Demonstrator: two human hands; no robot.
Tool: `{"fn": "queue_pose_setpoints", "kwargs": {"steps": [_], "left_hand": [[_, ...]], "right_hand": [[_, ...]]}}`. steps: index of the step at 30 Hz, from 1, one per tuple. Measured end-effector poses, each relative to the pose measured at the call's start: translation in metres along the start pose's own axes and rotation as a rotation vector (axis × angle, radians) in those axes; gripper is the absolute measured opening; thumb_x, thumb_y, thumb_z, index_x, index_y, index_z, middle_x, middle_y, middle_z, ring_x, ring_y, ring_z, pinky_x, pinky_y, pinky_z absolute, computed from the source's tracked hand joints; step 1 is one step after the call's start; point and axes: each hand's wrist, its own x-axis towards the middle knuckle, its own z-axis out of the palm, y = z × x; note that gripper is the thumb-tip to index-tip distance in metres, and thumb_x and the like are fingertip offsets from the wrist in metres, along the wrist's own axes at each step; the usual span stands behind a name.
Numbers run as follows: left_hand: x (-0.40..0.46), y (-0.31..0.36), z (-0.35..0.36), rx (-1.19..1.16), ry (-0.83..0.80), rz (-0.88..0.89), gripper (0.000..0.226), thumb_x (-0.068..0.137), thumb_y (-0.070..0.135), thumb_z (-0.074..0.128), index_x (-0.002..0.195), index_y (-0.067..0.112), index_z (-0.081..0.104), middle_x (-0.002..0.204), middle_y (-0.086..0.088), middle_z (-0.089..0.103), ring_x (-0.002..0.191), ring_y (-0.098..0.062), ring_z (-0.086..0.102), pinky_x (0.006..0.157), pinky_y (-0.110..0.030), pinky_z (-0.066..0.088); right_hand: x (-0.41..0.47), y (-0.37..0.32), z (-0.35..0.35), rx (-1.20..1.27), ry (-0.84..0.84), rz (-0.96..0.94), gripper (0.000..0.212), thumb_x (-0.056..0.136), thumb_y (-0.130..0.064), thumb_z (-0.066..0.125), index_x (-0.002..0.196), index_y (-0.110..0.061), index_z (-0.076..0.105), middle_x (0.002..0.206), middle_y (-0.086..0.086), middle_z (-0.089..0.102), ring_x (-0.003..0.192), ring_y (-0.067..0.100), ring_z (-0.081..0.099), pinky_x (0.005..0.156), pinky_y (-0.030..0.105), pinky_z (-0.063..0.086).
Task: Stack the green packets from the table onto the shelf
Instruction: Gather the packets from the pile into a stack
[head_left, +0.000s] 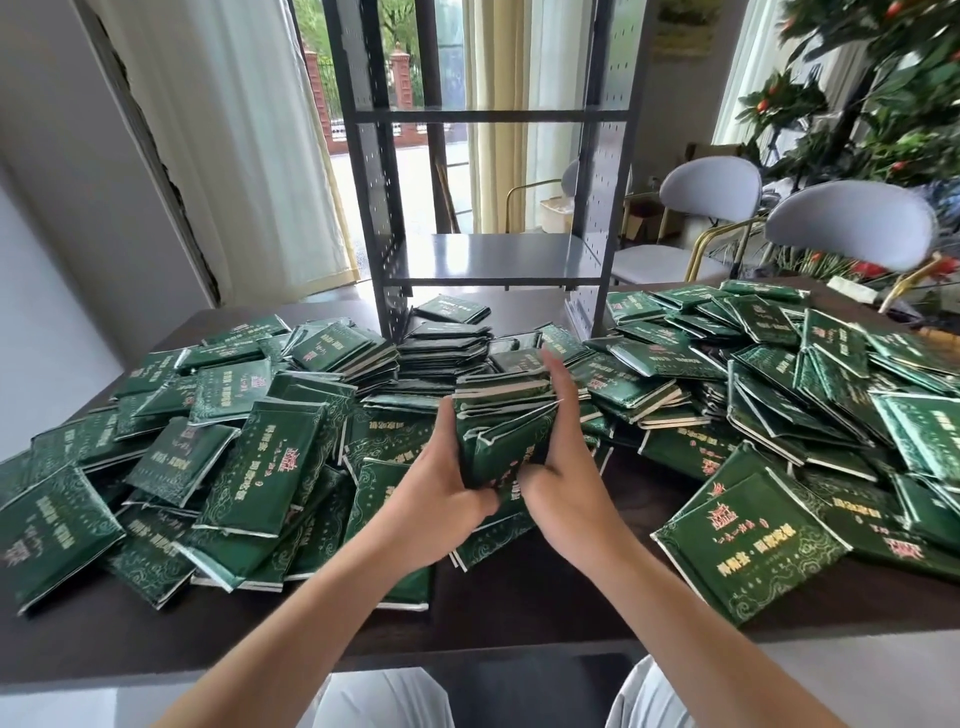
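At the centre of the frame both hands clasp a bundle (506, 415) of green packets, dark glossy sachets with pale edges and gold and red print, the left hand (447, 488) curled round its left side and the right hand (566, 467) pressed on its right side with fingers reaching up, above the heap of packets (260, 447) that covers the dark table (519, 603) from left to right. The fingertips behind the bundle are hidden, and the print is too small to read. The dark metal shelf (483, 260) stands on the table at upper centre, more packets lying between its legs, with two grey chairs (852, 228) and a plant (883, 104) at upper right.
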Motion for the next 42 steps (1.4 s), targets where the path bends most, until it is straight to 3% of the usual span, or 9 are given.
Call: {"fn": "queue_pose_setpoints", "kwargs": {"steps": [3, 7, 12, 18, 24, 27, 32, 38, 42], "left_hand": [[0.002, -0.004, -0.003, -0.053, 0.0, 0.026, 0.094, 0.063, -0.004, 0.066, 0.136, 0.048, 0.038, 0.111, -0.001, 0.072, 0.108, -0.032, 0.067, 0.095, -0.059, 0.054], [0.006, -0.001, -0.019, -0.065, 0.031, 0.043, 0.076, 0.071, -0.025, 0.068, 0.13, 0.019, 0.049, 0.096, 0.004, 0.075, 0.089, -0.01, 0.07, 0.077, -0.022, 0.056], [0.004, 0.004, -0.043, -0.162, 0.032, -0.011, 0.067, 0.078, -0.012, 0.073, 0.132, 0.023, 0.055, 0.111, -0.007, 0.075, 0.101, -0.018, 0.072, 0.086, -0.029, 0.054], [0.003, 0.011, -0.059, -0.172, -0.05, -0.191, 0.055, 0.079, 0.006, 0.08, 0.123, 0.035, 0.062, 0.112, 0.002, 0.076, 0.103, -0.017, 0.071, 0.088, -0.04, 0.048], [0.002, 0.014, -0.072, -0.251, 0.015, -0.237, 0.062, 0.068, 0.007, 0.078, 0.127, 0.018, 0.059, 0.107, -0.008, 0.077, 0.097, -0.025, 0.074, 0.084, -0.044, 0.057], [-0.003, 0.015, -0.077, -0.191, 0.019, -0.255, 0.049, 0.081, 0.007, 0.077, 0.125, 0.024, 0.062, 0.108, -0.005, 0.077, 0.103, -0.025, 0.073, 0.096, -0.051, 0.055], [-0.011, 0.011, -0.084, -0.165, 0.031, -0.301, 0.048, 0.084, 0.008, 0.077, 0.125, 0.025, 0.061, 0.106, -0.006, 0.078, 0.102, -0.024, 0.074, 0.098, -0.053, 0.055], [-0.018, 0.017, -0.111, -0.23, 0.189, -0.267, 0.055, 0.076, 0.009, 0.078, 0.126, 0.017, 0.055, 0.098, -0.008, 0.079, 0.093, -0.024, 0.076, 0.083, -0.042, 0.059], [-0.025, 0.015, -0.129, -0.199, 0.285, -0.266, 0.06, 0.08, 0.007, 0.077, 0.132, 0.018, 0.05, 0.095, -0.009, 0.079, 0.082, -0.018, 0.077, 0.074, -0.036, 0.058]], "right_hand": [[0.002, -0.001, 0.003, -0.125, -0.028, -0.026, 0.112, 0.072, 0.007, 0.044, 0.141, -0.071, 0.004, 0.162, -0.007, 0.026, 0.15, 0.01, 0.025, 0.124, 0.046, 0.022], [0.01, -0.008, 0.002, -0.165, -0.094, 0.014, 0.111, 0.084, 0.011, 0.051, 0.149, -0.06, -0.004, 0.157, -0.017, 0.027, 0.14, 0.004, 0.035, 0.106, 0.013, 0.037], [0.018, -0.017, 0.002, -0.002, -0.112, 0.135, 0.097, 0.087, -0.002, 0.066, 0.154, -0.047, 0.013, 0.125, -0.001, 0.059, 0.106, 0.019, 0.066, 0.098, 0.042, 0.052], [0.023, -0.017, 0.001, 0.033, -0.177, 0.337, 0.074, 0.082, -0.017, 0.079, 0.143, -0.038, 0.042, 0.116, 0.005, 0.069, 0.106, 0.016, 0.069, 0.102, 0.039, 0.048], [0.025, -0.021, 0.013, 0.043, -0.195, 0.369, 0.07, 0.087, -0.027, 0.075, 0.145, -0.04, 0.038, 0.119, 0.002, 0.067, 0.107, 0.015, 0.066, 0.091, 0.035, 0.047], [0.025, -0.019, 0.021, 0.126, -0.207, 0.444, 0.076, 0.086, -0.019, 0.076, 0.147, -0.035, 0.035, 0.116, 0.003, 0.07, 0.105, 0.019, 0.07, 0.097, 0.047, 0.053], [0.023, -0.018, 0.032, 0.248, -0.262, 0.518, 0.066, 0.088, -0.01, 0.072, 0.139, -0.032, 0.038, 0.108, 0.003, 0.074, 0.091, 0.017, 0.074, 0.076, 0.035, 0.057], [0.02, -0.033, 0.043, 0.026, -0.344, 0.46, 0.038, 0.096, -0.023, 0.061, 0.13, -0.034, 0.048, 0.105, 0.005, 0.061, 0.087, 0.017, 0.057, 0.079, 0.036, 0.048], [0.012, -0.032, 0.059, -0.491, -0.405, 0.247, 0.035, 0.098, -0.029, 0.053, 0.133, -0.029, 0.05, 0.105, 0.001, 0.062, 0.09, 0.015, 0.057, 0.082, 0.033, 0.045]]}}
